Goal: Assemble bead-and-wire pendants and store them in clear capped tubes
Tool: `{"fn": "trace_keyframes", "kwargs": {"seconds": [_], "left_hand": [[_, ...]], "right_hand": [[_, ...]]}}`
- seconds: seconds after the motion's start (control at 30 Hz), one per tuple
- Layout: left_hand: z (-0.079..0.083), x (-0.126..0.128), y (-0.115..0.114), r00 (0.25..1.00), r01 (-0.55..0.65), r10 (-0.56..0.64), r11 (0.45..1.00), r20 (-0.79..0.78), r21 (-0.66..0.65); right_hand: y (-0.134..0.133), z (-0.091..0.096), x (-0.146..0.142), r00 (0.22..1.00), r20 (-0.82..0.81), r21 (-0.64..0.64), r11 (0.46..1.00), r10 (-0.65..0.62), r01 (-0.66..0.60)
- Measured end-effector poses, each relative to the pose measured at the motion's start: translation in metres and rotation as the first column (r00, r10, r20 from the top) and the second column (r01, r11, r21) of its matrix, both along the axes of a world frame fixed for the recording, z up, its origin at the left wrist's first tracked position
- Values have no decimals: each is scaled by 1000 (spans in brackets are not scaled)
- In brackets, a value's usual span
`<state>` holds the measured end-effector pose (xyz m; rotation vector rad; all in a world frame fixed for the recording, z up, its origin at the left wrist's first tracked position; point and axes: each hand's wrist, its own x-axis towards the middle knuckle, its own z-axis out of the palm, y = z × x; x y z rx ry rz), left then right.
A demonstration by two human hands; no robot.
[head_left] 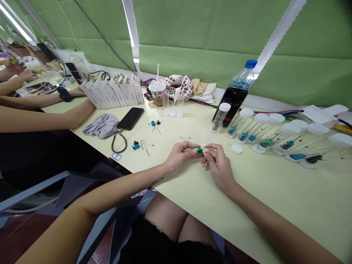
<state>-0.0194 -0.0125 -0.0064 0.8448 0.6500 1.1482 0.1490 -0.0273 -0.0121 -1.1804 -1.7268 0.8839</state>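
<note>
Over the table, my left hand (178, 158) pinches a small shiny green metal part (198, 150) between thumb and fingers. A thin bent wire (183, 139) with a dark tip sticks out to the upper left of that hand. At the part's right end, the closed fingertips of my right hand (220, 167) grip a small black piece (203, 154), partly hidden by the fingers. Behind the right hand a white cap (205, 144) shows in part, and another white cap (236, 149) lies to its right.
Capped clear tubes (268, 132) with blue, green or black parts line the right side, near a propped phone (233, 104) and a bottle (243, 77). Left lie blue parts (135, 145), hex keys (145, 147), a phone (130, 118) and a grey scrunchie (101, 125). Behind stands a drink cup (157, 96). A co-worker's arm (49, 119) rests at left.
</note>
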Motion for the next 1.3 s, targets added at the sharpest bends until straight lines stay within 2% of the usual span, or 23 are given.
{"fn": "trace_keyframes", "kwargs": {"seconds": [0.17, 0.37, 0.53, 0.8, 1.17, 1.3], "left_hand": [[1, 1, -1, 1000, 5, -5, 1000, -5, 14], [-4, -2, 1, 998, -38, 39, 999, -51, 24], [-6, -2, 2, 998, -31, 32, 999, -45, 25], [-7, -1, 3, 998, -18, 20, 999, -57, 45], [-2, -1, 1, 998, -13, 16, 998, -54, 53], [0, -1, 0, 998, -40, 42, 998, -46, 42]], "right_hand": [[1, 0, 1, 1000, 11, 2, 1000, 18, -18], [3, 1, 0, 994, 69, 67, 994, 87, -91], [1, 1, -1, 993, 117, 88, 996, 17, -27], [0, -5, -1, 1000, -20, 3, 1000, -23, 23], [0, -2, 0, 999, -49, -23, 1000, -15, 14], [2, -1, 0, 992, -125, -50, 999, 6, -12]]}}
